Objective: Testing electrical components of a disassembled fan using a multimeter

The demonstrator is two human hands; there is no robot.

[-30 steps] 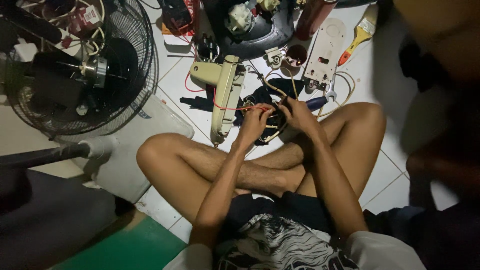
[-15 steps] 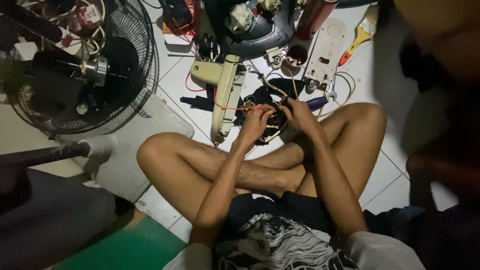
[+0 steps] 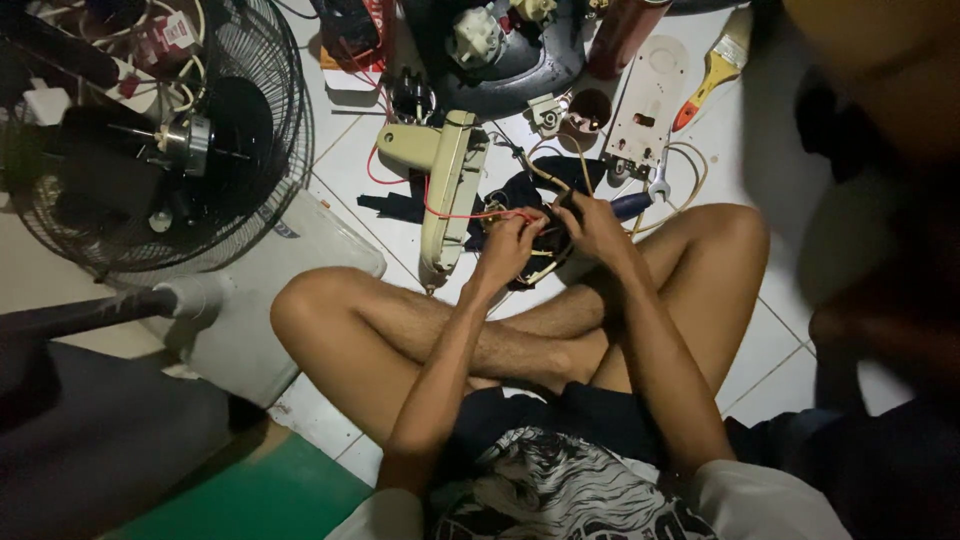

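Hands [image 3: 555, 235] stay bunched on red wire [image 3: 470, 214], unmoved.

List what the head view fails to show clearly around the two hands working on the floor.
- Dark part under the left hand and right hand: covered by the fingers; each grip cannot be judged.
- Red wire: its end disappears under the left hand.
- Fan: cut off by the top and left edges.
- Right side: blurred dark shapes.

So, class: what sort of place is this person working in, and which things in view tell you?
Probably a home or small repair spot on a tiled floor. Clues: an open fan, a cream housing, and wires at both hands.
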